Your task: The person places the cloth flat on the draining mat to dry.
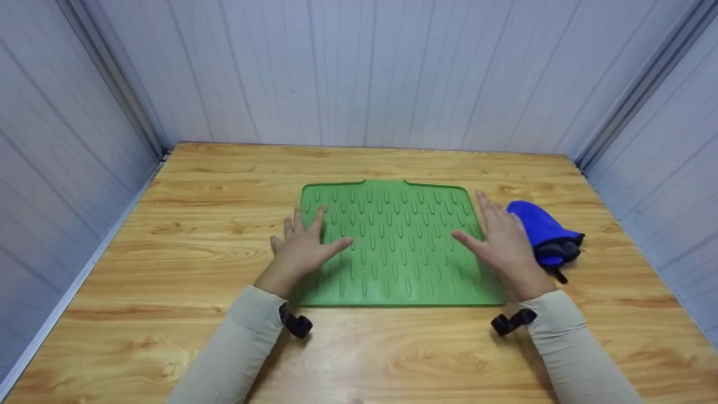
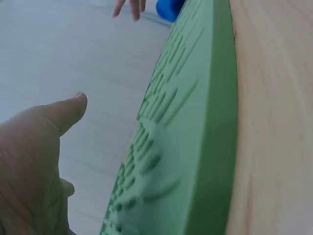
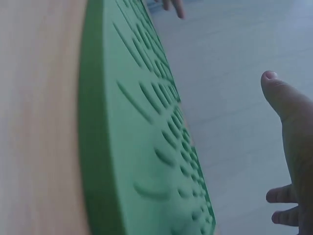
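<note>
A green ridged mat (image 1: 392,292) with a raised rim lies flat on the wooden table, rows of raised ovals across it. Over its left side is my left hand (image 1: 303,247), fingers spread and holding nothing; the left wrist view shows that hand (image 2: 34,171) above the surface, apart from it. My right hand (image 1: 505,241) hovers over the mat's right edge with thumb and fingers apart, and it too appears raised in the right wrist view. Just beyond the right hand sits a blue cloth item (image 1: 538,221) with black trim, partly covered by that hand.
Pale panelled walls (image 1: 364,73) enclose the wooden table (image 1: 196,235) at the back and both sides. A black wrist camera (image 1: 295,322) is strapped on the left sleeve, and another camera (image 1: 513,321) on the right one.
</note>
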